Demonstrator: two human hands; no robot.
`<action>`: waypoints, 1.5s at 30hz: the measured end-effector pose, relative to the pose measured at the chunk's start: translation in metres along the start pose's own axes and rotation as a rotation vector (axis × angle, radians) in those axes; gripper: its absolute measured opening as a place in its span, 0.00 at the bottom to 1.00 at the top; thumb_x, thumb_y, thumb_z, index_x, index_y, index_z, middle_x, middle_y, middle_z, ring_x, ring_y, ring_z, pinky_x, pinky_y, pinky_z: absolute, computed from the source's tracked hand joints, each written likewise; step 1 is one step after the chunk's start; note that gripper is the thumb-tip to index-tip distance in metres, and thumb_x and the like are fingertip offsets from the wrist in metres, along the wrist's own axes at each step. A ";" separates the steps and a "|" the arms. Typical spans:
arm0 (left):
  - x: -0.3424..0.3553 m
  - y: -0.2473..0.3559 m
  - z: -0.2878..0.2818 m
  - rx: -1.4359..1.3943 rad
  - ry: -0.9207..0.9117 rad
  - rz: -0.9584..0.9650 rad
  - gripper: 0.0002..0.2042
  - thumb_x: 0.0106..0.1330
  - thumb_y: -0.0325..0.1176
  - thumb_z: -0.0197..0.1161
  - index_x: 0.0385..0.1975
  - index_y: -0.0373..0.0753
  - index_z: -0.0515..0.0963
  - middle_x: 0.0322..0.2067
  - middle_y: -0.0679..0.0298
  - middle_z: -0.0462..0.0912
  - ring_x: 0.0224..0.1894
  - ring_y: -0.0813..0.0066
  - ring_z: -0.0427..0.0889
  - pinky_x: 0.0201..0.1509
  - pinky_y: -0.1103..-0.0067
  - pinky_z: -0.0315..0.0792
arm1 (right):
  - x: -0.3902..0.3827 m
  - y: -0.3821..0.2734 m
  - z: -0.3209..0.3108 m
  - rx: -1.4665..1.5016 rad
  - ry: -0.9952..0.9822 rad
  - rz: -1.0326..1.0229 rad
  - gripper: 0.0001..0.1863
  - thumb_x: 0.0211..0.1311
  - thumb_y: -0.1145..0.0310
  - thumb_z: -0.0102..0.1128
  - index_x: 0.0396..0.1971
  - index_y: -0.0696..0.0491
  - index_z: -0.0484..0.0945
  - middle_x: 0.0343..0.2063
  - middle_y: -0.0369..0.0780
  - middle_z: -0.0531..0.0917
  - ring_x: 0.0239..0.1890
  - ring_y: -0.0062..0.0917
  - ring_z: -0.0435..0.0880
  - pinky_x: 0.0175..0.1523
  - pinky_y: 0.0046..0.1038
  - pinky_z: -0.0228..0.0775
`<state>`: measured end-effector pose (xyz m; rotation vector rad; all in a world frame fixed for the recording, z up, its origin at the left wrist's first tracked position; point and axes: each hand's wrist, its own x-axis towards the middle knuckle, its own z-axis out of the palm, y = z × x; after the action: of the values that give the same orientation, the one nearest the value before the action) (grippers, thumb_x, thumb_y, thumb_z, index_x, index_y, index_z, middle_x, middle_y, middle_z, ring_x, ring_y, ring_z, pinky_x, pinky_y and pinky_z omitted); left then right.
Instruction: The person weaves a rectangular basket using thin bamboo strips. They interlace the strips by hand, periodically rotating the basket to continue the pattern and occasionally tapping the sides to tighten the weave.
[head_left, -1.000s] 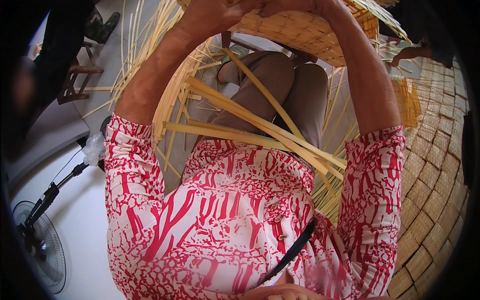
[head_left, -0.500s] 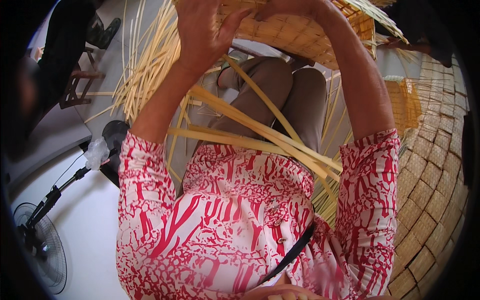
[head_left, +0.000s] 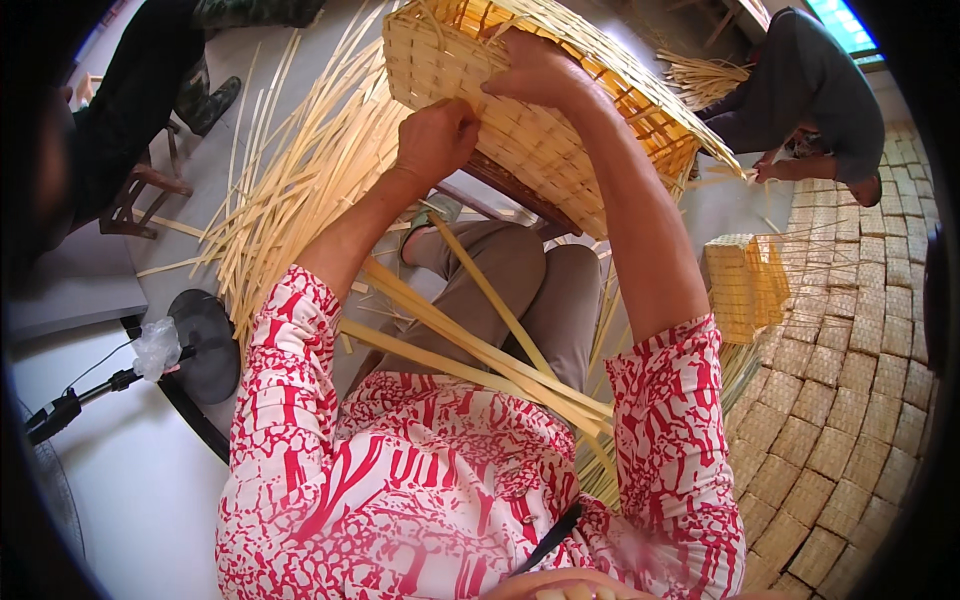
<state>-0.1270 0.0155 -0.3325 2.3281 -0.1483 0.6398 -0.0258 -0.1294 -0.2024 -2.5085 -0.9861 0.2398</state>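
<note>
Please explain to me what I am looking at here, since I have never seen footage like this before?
This is one view from a wide fisheye camera worn on a person's head, looking down at their own arms, so straight edges bend near the rim. The person, in a red-and-white patterned top, sits with a pale yellow woven bamboo basket over their knees. Their left hand is closed against its side, and their right hand grips its upper edge. Long loose bamboo strips fan across the grey floor, and a few cross the lap. A stack of finished woven baskets fills the right side. Another person sits at the upper right.
</note>
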 end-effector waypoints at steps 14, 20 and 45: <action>-0.020 -0.004 -0.009 0.428 -0.175 0.107 0.06 0.56 0.29 0.63 0.34 0.39 0.78 0.25 0.56 0.83 0.29 0.53 0.85 0.38 0.61 0.74 | -0.093 -0.054 -0.043 -0.535 0.436 -0.349 0.28 0.66 0.69 0.59 0.67 0.49 0.72 0.62 0.44 0.78 0.64 0.40 0.76 0.71 0.43 0.62; -0.021 -0.002 -0.006 0.510 -0.296 0.088 0.06 0.53 0.27 0.65 0.31 0.41 0.80 0.24 0.57 0.84 0.29 0.57 0.86 0.37 0.64 0.71 | -0.087 -0.035 -0.025 -0.585 0.337 -0.307 0.28 0.63 0.70 0.59 0.66 0.48 0.74 0.64 0.44 0.77 0.67 0.39 0.74 0.72 0.43 0.59; -0.011 -0.005 0.005 0.864 -0.485 0.344 0.04 0.54 0.30 0.69 0.25 0.51 0.88 0.25 0.72 0.87 0.33 0.70 0.88 0.32 0.67 0.67 | -0.089 -0.051 -0.008 -0.480 0.427 -0.339 0.21 0.59 0.71 0.61 0.54 0.53 0.80 0.55 0.47 0.81 0.59 0.43 0.78 0.64 0.45 0.67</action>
<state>-0.1336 0.0153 -0.3443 3.3132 -0.6035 0.2973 -0.1192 -0.1597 -0.1716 -2.5624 -1.3703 -0.6813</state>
